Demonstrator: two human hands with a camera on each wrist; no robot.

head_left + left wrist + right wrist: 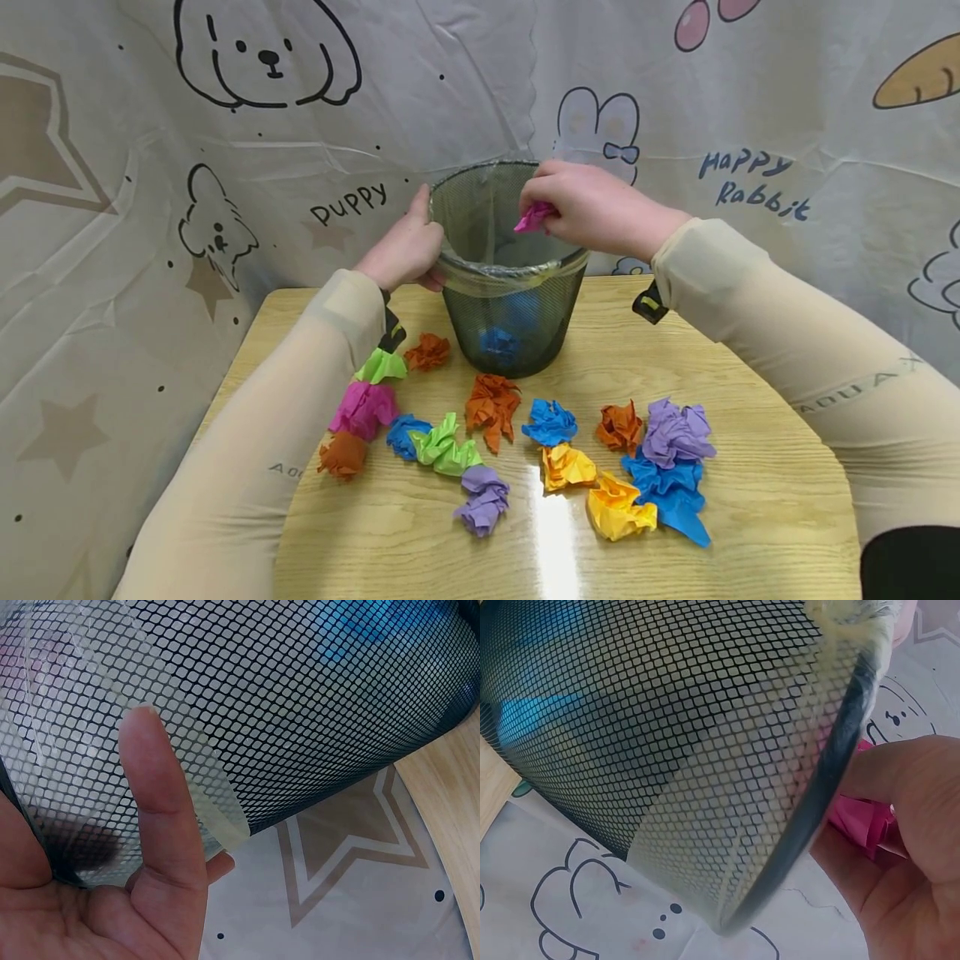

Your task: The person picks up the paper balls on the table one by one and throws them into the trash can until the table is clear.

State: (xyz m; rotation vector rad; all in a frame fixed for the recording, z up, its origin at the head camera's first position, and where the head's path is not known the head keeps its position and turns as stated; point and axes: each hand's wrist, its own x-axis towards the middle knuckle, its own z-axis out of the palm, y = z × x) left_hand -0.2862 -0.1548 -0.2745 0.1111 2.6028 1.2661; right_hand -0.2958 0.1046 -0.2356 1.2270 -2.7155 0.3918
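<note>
A black mesh wastebasket [517, 329] with a clear plastic liner stands upright at the back of the table. My left hand [405, 246] grips its left rim; in the left wrist view, one finger [161, 795] lies along the outside of the mesh. Over the basket's mouth, my right hand [592, 208] pinches a crumpled piece of pink paper [534, 217]. The right wrist view shows the same pink paper [862, 821] between thumb and fingers, partly behind the rim. Blue crumpled paper [498, 343] shows through the mesh at the bottom.
Several crumpled papers lie in front of the basket on the wooden table [405, 533], among them an orange ball [492, 408], a green one [446, 446], a yellow one [618, 507] and a purple one [677, 432]. A printed curtain [450, 83] hangs behind.
</note>
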